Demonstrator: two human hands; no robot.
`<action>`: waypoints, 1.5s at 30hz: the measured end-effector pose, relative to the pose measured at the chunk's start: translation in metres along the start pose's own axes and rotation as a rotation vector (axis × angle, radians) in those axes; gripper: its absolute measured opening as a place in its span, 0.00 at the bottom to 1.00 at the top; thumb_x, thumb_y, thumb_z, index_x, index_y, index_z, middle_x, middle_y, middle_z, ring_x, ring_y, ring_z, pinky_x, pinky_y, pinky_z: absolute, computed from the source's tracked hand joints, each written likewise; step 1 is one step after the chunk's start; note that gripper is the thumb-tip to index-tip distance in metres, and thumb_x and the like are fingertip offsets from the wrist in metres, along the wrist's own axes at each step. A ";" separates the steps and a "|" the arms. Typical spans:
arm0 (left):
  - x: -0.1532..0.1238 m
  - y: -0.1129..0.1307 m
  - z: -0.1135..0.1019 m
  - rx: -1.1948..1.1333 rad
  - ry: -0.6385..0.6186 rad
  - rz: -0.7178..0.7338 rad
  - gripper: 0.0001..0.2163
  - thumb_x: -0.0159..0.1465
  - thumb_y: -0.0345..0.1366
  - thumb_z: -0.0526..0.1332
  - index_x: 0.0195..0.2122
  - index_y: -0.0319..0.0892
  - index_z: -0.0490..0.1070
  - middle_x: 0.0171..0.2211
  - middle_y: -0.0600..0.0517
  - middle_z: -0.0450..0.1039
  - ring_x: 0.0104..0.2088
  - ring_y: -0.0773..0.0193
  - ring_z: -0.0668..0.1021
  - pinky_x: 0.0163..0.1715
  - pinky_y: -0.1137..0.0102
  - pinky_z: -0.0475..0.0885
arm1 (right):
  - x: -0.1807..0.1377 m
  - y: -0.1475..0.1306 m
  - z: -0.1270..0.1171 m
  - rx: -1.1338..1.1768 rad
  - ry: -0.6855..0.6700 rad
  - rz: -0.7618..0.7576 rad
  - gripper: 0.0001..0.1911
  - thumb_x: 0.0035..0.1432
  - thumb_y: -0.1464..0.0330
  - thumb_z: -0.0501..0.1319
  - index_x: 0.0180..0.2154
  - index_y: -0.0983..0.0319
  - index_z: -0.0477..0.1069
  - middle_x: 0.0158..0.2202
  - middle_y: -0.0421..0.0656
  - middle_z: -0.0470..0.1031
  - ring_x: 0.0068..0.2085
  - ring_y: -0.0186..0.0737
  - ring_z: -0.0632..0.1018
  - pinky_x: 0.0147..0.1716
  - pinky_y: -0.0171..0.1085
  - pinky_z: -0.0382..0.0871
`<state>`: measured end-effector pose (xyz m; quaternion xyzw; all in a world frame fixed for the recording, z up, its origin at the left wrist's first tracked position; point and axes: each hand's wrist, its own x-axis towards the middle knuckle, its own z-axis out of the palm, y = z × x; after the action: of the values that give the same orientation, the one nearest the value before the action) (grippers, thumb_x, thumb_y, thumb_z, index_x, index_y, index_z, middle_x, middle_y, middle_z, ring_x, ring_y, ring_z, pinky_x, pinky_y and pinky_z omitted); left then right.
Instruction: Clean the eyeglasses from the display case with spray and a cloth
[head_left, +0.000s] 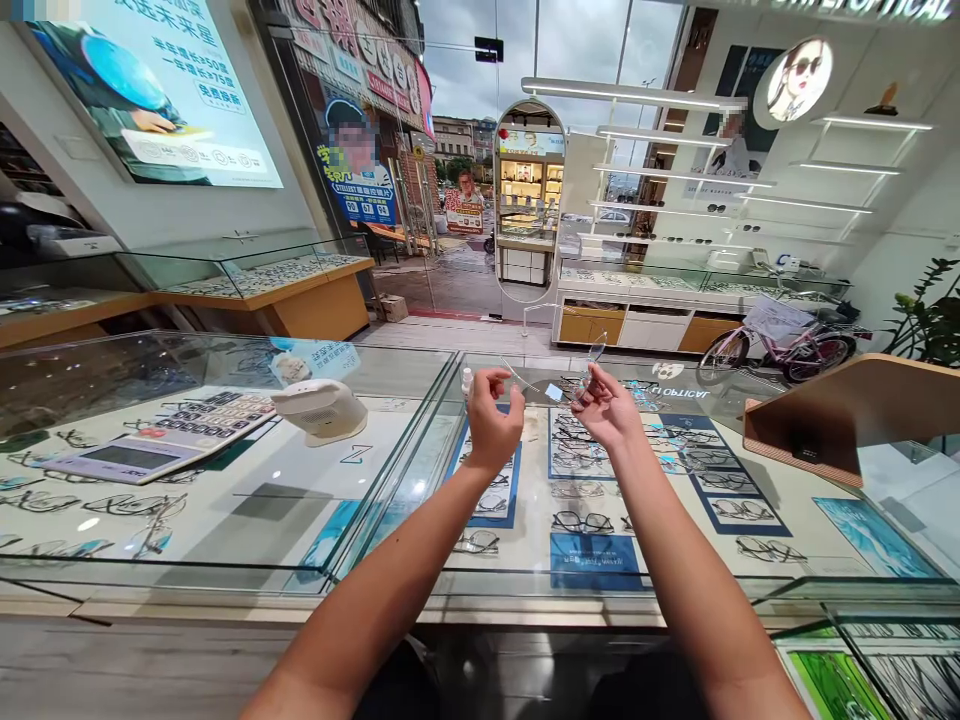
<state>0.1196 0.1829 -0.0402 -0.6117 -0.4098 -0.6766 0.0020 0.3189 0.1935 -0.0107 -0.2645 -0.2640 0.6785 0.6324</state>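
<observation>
I hold a thin, clear pair of glasses (559, 382) up over a glass display counter (420, 420). My left hand (493, 415) pinches one slim temple arm at the left. My right hand (606, 405) is closed around the frame at the right, where a lens sticks up above the fingers. A small white tag hangs from the glasses between the hands. Several pairs of glasses lie in rows under the glass below.
A calculator (161, 437) and a small white device (322, 408) sit on the counter at the left. A small bottle (467, 380) stands behind my left hand. A wooden stand (840, 420) is at the right. A pink bicycle (780, 350) is parked by the far cabinets.
</observation>
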 end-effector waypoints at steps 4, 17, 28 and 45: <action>-0.006 0.012 0.000 0.090 -0.079 0.217 0.07 0.66 0.33 0.65 0.45 0.46 0.72 0.39 0.49 0.72 0.40 0.56 0.74 0.46 0.60 0.69 | -0.003 0.002 0.002 -0.065 -0.045 -0.044 0.16 0.52 0.62 0.78 0.38 0.54 0.75 0.22 0.30 0.56 0.23 0.32 0.60 0.25 0.37 0.61; -0.005 0.002 0.003 0.072 -0.238 0.309 0.05 0.72 0.39 0.67 0.42 0.49 0.83 0.42 0.49 0.83 0.46 0.56 0.80 0.49 0.61 0.70 | -0.010 0.014 0.011 -0.019 -0.056 0.018 0.18 0.50 0.61 0.80 0.40 0.53 0.76 0.22 0.29 0.54 0.23 0.30 0.59 0.25 0.36 0.61; 0.017 0.001 -0.012 -0.095 -0.015 -0.009 0.12 0.71 0.48 0.66 0.40 0.46 0.83 0.35 0.49 0.82 0.37 0.60 0.80 0.39 0.66 0.74 | -0.038 0.023 0.025 -0.601 0.161 -0.764 0.13 0.65 0.55 0.63 0.37 0.55 0.82 0.29 0.41 0.71 0.33 0.42 0.69 0.33 0.40 0.63; 0.024 -0.009 -0.008 -0.491 -0.173 -0.213 0.14 0.67 0.50 0.70 0.39 0.43 0.80 0.36 0.51 0.78 0.33 0.64 0.81 0.40 0.66 0.78 | -0.012 -0.005 0.003 -0.886 0.205 -0.970 0.11 0.67 0.56 0.65 0.43 0.54 0.82 0.43 0.44 0.78 0.42 0.43 0.74 0.44 0.42 0.67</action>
<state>0.1027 0.1961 -0.0245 -0.6029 -0.2944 -0.6972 -0.2526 0.3211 0.1819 -0.0051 -0.4138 -0.5458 0.1155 0.7194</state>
